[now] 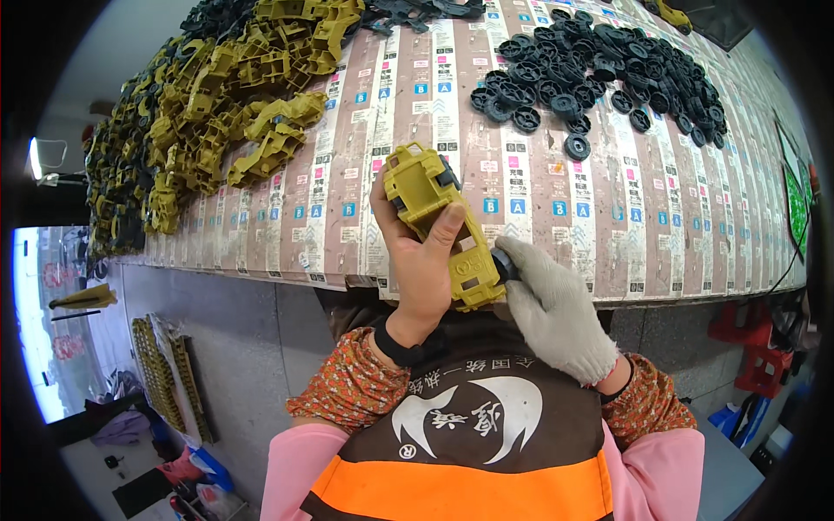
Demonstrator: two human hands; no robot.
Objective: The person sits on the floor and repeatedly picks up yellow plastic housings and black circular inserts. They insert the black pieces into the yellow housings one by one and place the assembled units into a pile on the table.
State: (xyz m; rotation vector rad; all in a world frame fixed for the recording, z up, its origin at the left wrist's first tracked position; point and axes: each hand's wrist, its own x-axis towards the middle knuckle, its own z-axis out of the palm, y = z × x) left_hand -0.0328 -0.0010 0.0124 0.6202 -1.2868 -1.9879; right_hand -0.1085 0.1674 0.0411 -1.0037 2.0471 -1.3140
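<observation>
A yellow plastic toy truck (470,263) is held at a tilt above the near edge of the table, in front of my apron. My bare left hand (419,265) wraps around its left side, with the thumb lying across the truck's middle. A dark wheel (448,174) shows on the right side of its upper end. At the lower right side, my right hand (556,317), in a pale knitted glove, pinches another dark wheel (503,264) against the truck body. The gloved fingertips partly cover that wheel, so whether it is seated cannot be seen.
On the table (391,113), covered in printed sheets, a big heap of yellow truck bodies (278,56) fills the left side. Loose dark wheels (565,107) are piled at the far right. Flat dark parts (417,12) lie at the back. Red stools (760,369) stand below right.
</observation>
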